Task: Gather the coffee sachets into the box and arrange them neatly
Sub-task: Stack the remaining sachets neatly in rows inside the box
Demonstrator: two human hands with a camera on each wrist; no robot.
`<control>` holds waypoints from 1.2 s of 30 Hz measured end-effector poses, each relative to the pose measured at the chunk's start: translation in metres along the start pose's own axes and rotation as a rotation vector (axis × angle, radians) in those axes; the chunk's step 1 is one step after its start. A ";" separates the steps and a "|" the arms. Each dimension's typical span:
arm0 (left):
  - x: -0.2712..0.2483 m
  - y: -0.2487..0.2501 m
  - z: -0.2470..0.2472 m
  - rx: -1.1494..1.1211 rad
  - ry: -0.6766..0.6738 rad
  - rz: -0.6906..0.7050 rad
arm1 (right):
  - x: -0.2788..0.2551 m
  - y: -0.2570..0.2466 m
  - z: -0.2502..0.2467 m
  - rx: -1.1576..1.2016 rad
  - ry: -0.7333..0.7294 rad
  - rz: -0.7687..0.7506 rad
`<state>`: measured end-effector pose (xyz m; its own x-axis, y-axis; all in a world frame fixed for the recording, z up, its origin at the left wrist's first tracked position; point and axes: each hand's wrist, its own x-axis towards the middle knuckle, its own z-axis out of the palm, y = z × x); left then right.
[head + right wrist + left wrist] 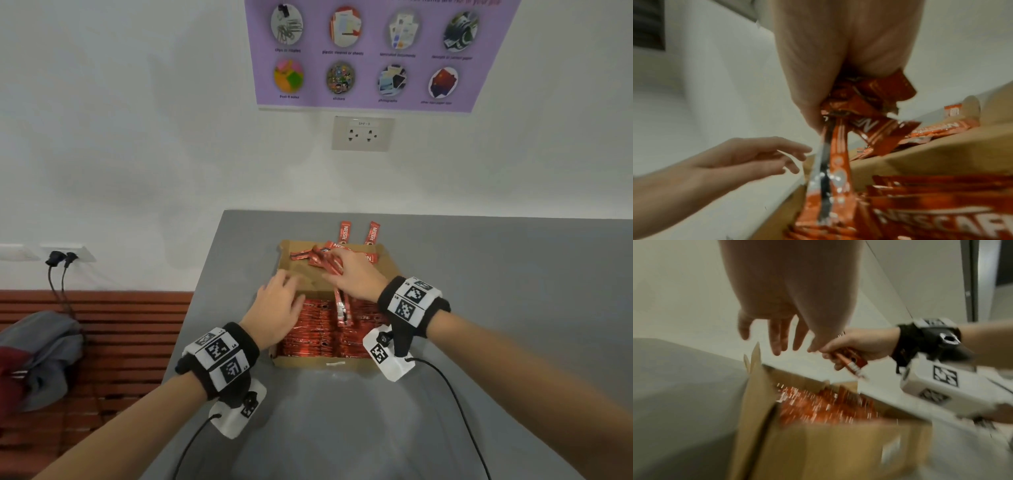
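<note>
Right hand (352,274) grip clenched on bunch of sachets (863,104), ends dangling over box (342,364). Left hand (279,308) released, just beside. Risk: loose bunch slips, scatters over tidy rows below grip, or onto desk (496,274).

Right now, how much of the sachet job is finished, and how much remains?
Mostly done: the near part of the box holds packed rows of sachets. In hand: the right hand grips a bunch of sachets, while the left hand hovers open beside it. Left: loose sachets lying jumbled on the far flap, and two sachets on the table behind the box.
</note>
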<state>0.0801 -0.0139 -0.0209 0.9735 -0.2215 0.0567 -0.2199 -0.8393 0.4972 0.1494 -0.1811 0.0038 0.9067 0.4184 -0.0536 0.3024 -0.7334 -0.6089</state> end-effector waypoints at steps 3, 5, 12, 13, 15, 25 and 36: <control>0.012 0.012 -0.011 -0.373 0.055 -0.062 | -0.004 -0.009 0.000 0.082 -0.030 0.003; 0.016 0.020 -0.014 -0.655 -0.101 -0.127 | -0.006 -0.015 0.005 0.115 -0.006 -0.007; 0.012 0.029 -0.005 -0.640 -0.082 -0.123 | -0.007 -0.020 0.007 0.232 0.201 -0.026; 0.011 0.026 -0.005 -0.624 -0.076 -0.131 | -0.007 -0.018 0.006 0.243 0.234 -0.025; 0.009 0.019 -0.006 -0.638 -0.092 -0.167 | -0.009 -0.011 0.002 0.282 0.322 -0.001; 0.009 0.009 -0.009 -0.324 0.348 0.042 | -0.023 -0.010 -0.004 0.564 0.151 0.021; 0.006 0.001 -0.007 -0.755 0.200 0.016 | -0.028 -0.004 -0.002 0.234 0.052 -0.065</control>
<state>0.0856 -0.0129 -0.0139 0.9792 -0.0768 0.1877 -0.2013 -0.2563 0.9454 0.1236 -0.1907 0.0092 0.9033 0.4280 0.0292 0.2901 -0.5592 -0.7766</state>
